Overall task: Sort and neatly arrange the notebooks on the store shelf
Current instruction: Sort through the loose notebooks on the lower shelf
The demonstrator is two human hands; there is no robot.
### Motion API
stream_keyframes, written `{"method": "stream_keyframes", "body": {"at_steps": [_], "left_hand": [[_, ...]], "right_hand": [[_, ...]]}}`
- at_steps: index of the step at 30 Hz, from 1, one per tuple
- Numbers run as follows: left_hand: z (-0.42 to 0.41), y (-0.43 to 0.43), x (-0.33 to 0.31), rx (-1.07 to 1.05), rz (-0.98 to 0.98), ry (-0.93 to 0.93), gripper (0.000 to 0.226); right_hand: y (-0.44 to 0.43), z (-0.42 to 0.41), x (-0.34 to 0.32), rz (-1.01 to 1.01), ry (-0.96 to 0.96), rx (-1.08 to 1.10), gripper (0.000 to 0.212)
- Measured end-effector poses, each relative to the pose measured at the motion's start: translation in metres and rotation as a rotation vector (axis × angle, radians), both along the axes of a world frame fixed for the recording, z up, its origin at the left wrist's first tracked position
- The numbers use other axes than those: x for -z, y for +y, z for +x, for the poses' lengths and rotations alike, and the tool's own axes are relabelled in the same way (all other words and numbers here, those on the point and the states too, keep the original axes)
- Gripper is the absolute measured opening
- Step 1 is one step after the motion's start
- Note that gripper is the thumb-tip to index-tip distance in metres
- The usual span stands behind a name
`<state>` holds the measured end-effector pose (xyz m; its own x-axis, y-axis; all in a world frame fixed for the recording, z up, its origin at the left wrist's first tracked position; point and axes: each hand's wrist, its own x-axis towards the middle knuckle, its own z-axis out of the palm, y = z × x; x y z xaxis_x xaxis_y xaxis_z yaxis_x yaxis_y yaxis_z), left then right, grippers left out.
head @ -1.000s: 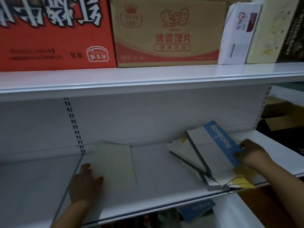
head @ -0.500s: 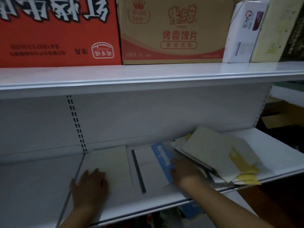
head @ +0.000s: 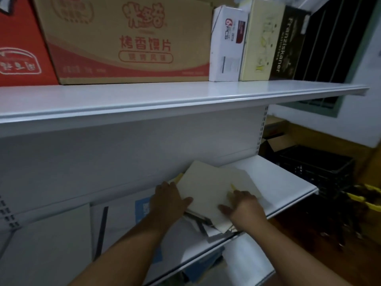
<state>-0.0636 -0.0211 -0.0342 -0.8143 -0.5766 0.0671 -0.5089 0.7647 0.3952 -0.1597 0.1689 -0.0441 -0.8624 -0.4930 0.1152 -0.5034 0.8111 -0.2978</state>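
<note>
A cream notebook (head: 210,186) lies tilted on top of a loose pile of notebooks (head: 199,222) with black spines, on the lower white shelf (head: 280,178). My left hand (head: 169,200) grips the cream notebook's left edge, thumb on its cover. My right hand (head: 244,207) rests on its lower right corner, fingers curled over the edge. Left of the pile a white notebook with a blue stripe (head: 121,219) and a black spine lies flat, partly hidden by my left forearm. A pale plain notebook (head: 51,244) lies flat further left.
The upper shelf (head: 185,100) overhangs and carries a red carton (head: 18,48), a brown carton (head: 127,42), a white box (head: 226,44) and a cream box (head: 261,40). Black crates (head: 317,168) stand beyond the shelf's right end. More notebooks (head: 204,267) show on the shelf below.
My right hand slid the blue-striped notebook left beside the pale one, then returned to the pile. My left hand left the pale notebook and moved to the cream one. The view turned right.
</note>
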Motion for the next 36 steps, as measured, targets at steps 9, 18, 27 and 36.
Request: {"method": "stream_keyframes", "body": {"at_steps": [9, 18, 27, 36], "left_hand": [[0.035, -0.035, -0.007, -0.113, 0.355, 0.272, 0.017], [0.034, -0.024, 0.005, -0.066, 0.683, 0.187, 0.031], [0.122, -0.058, -0.01, -0.341, 1.077, 0.755, 0.01], [0.283, -0.121, 0.04, -0.876, 0.884, 0.711, 0.028]], "right_hand": [[0.008, -0.04, -0.019, 0.093, -0.332, 0.135, 0.105], [-0.011, -0.024, -0.023, -0.146, -0.401, 0.106, 0.082], [-0.059, 0.044, -0.03, -0.642, -0.558, -0.149, 0.029], [-0.143, 0.129, 0.011, -0.443, -0.631, -0.222, 0.036]]}}
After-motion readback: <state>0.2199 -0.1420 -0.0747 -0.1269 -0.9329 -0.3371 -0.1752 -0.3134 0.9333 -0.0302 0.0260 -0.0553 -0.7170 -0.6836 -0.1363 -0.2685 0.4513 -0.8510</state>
